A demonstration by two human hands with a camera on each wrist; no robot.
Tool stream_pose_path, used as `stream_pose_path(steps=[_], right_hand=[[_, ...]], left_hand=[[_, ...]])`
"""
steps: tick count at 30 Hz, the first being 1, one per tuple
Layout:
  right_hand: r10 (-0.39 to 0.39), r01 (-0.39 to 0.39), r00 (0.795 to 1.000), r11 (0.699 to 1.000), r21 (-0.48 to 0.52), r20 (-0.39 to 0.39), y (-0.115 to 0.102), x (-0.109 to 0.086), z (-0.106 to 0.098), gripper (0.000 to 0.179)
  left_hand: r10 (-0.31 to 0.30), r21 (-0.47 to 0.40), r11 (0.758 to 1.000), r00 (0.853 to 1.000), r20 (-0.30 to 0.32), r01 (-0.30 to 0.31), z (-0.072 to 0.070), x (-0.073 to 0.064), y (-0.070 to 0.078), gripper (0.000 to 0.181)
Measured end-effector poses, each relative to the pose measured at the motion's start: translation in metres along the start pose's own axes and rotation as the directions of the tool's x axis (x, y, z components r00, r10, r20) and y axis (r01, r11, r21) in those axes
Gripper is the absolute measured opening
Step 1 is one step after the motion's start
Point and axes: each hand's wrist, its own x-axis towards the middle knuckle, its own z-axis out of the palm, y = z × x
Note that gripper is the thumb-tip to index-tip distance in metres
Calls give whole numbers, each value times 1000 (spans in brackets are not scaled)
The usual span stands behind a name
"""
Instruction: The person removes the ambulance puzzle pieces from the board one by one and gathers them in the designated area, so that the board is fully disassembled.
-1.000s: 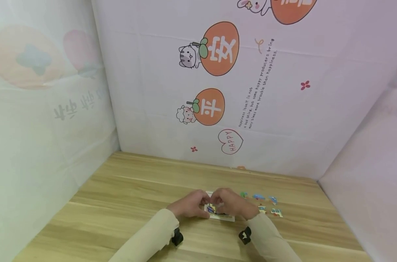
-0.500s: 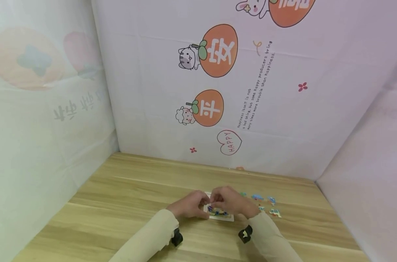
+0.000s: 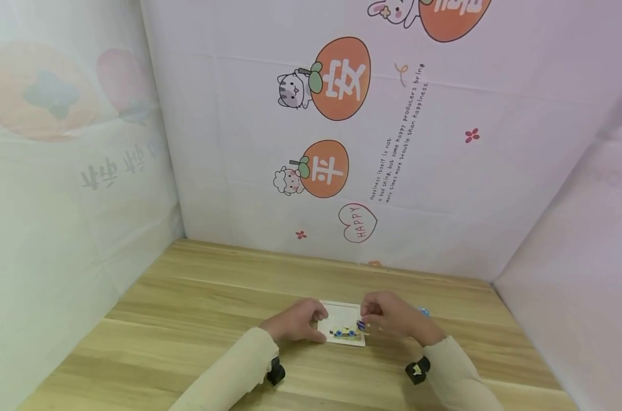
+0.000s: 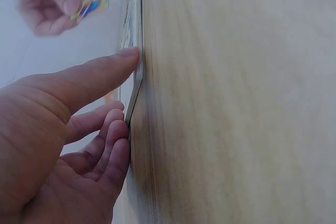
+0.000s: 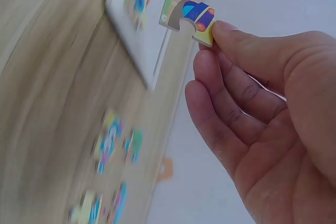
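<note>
A small white puzzle tray (image 3: 336, 313) lies flat on the wooden table, with joined picture pieces (image 3: 346, 333) along its near edge. My left hand (image 3: 297, 321) holds the tray at its left end, thumb (image 4: 105, 74) at one edge and the other fingers curled by the corner. Over the tray's right edge, my right hand (image 3: 393, 315) pinches a puzzle piece (image 5: 197, 15) between thumb and fingertips. That piece shows a blue-purple vehicle on a yellow and green ground, with a rounded notch. It is held up off the table.
Several loose puzzle pieces (image 5: 109, 139) lie on the table to the right of the tray, mostly hidden behind the right hand in the head view; a blue one (image 3: 424, 312) shows past it. A printed white cloth wall (image 3: 239, 142) stands behind the table, with more cloth at both sides.
My right hand has moved right, from over the tray's left part to its right edge, carrying the piece. More of the tray shows. The left hand stays at the tray.
</note>
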Motion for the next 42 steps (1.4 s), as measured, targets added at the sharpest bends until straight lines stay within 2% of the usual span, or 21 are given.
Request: stream_pose_path(steps=[8, 16, 28, 35, 42], right_hand=[[49, -49, 999, 999, -3, -21, 16, -32, -16, 9], [100, -100, 995, 995, 26, -22, 25, -51, -16, 6], [132, -130, 991, 990, 57, -16, 42, -58, -1, 4], [118, -116, 993, 991, 72, -14, 45, -56, 3, 6], [142, -140, 990, 985, 97, -13, 45, -56, 7, 6]], left_hand=[[-9, -1, 1000, 1000, 3, 9, -1, -2, 0, 54], [7, 11, 1000, 1000, 0, -7, -1, -2, -1, 54], [11, 9, 1000, 1000, 0, -11, 3, 3, -6, 53], [13, 14, 1000, 1000, 4, -13, 4, 4, -7, 54], [11, 18, 1000, 1000, 8, -12, 4, 4, -7, 55]])
